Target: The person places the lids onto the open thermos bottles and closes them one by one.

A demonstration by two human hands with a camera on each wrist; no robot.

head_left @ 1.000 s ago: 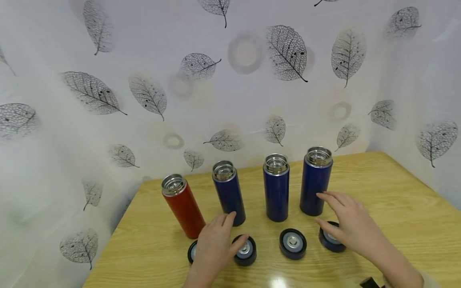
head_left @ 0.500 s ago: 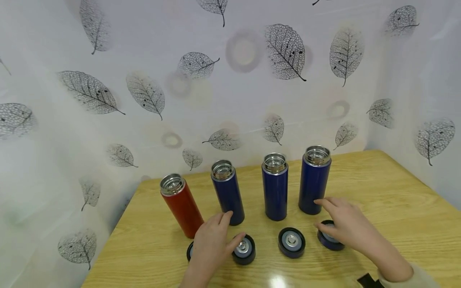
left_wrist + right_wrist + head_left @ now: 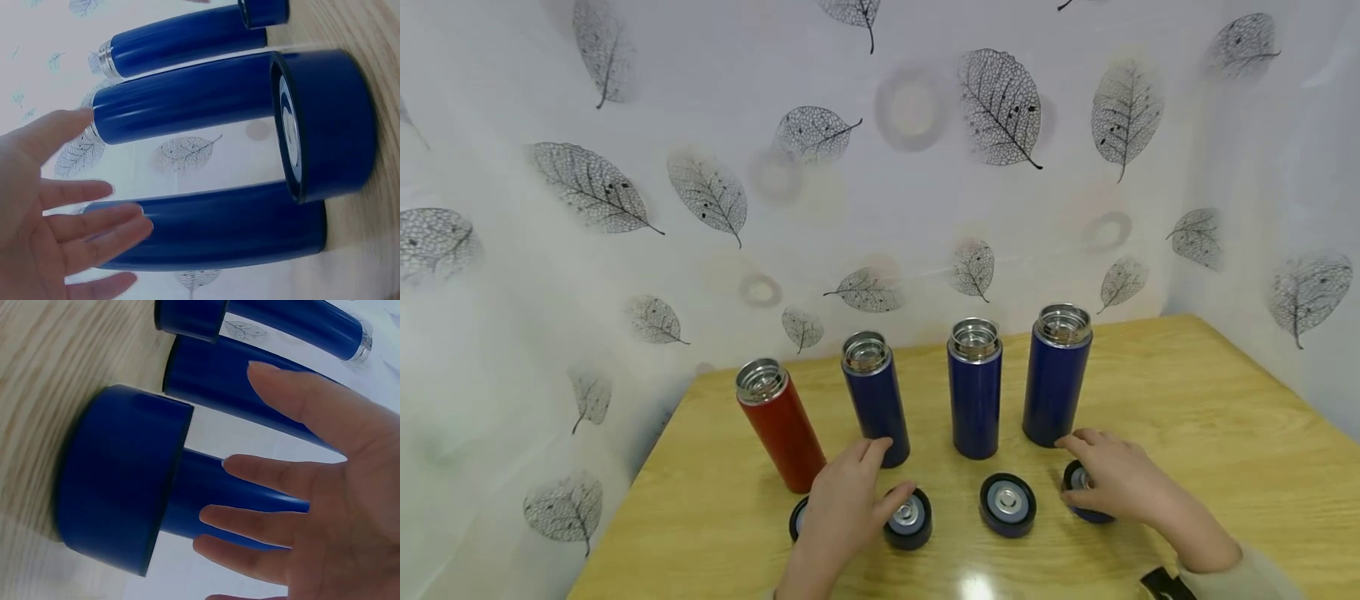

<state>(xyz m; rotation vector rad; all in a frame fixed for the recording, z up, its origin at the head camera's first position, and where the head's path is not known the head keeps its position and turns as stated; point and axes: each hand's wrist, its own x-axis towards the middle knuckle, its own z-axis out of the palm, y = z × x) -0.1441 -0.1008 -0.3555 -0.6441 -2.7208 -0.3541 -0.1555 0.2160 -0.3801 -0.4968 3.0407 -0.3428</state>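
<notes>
Rightmost lid: lying on the table, grey, metal-centred face up, partly hidden below your right hand.
Third lid from the left: lying face up between your hands, apart from both.
Second lid from the left: lying face up beside your left hand, whose thumb is overlapping its edge in the head view.
Leftmost lid: showing a dark rim only; your left hand is hiding the rest.
Right hand: you are holding it wide, fingers spread and gripping nothing; the right wrist view is showing the fingertips apart from the blue lid wall.
Left hand: you are holding this one wide too, fingers spread and empty.
Red bottle: standing behind the leftmost lid, its metal mouth uncovered.
Blue bottles, left, middle and right: standing in a row beside it, mouths likewise uncovered.
Progress (judged): the uncovering is looking complete, with four lids lying off four bottles; no lid is being lifted, and none is sitting on a mouth.
Backdrop: a leaf-print cloth is hanging behind the table.
</notes>
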